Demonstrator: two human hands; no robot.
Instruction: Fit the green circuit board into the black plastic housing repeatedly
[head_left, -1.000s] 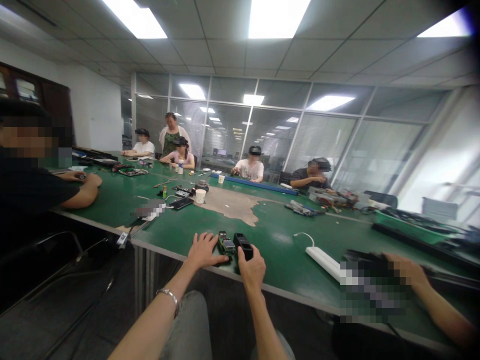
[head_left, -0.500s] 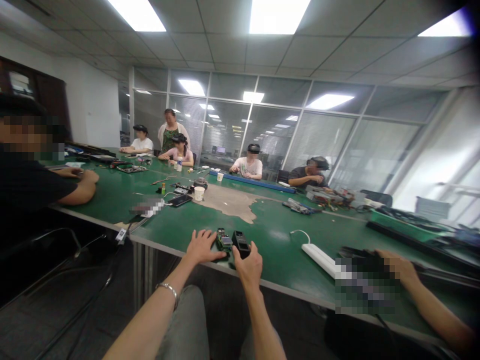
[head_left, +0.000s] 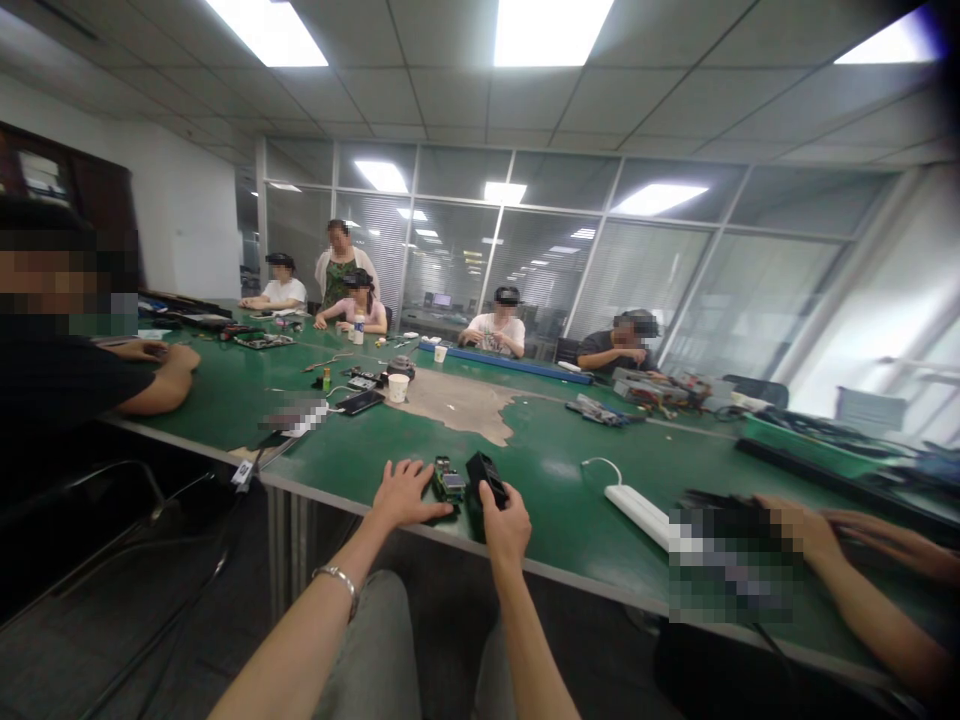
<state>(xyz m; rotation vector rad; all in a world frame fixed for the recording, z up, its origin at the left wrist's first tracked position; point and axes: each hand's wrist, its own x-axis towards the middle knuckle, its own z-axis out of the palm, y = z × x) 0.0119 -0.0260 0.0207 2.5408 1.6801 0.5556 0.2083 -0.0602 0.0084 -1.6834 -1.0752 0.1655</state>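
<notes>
1 green bin (head_left: 795,448): blurred dark items (head_left: 832,438) | right grip (head_left: 508,522): clasping black case (head_left: 481,470) | left grip (head_left: 406,496): spread beside circuit board (head_left: 450,483)

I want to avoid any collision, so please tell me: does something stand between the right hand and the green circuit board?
Yes, the black case, held in the right hand, stands between that hand and the green circuit board. On the other side, the left hand lies beside the board with nothing visible between.

Our right hand (head_left: 508,522) hides part of the black box (head_left: 482,467). The left edge cuts off a person (head_left: 67,375). The green board (head_left: 450,484) looks too small to tell.
</notes>
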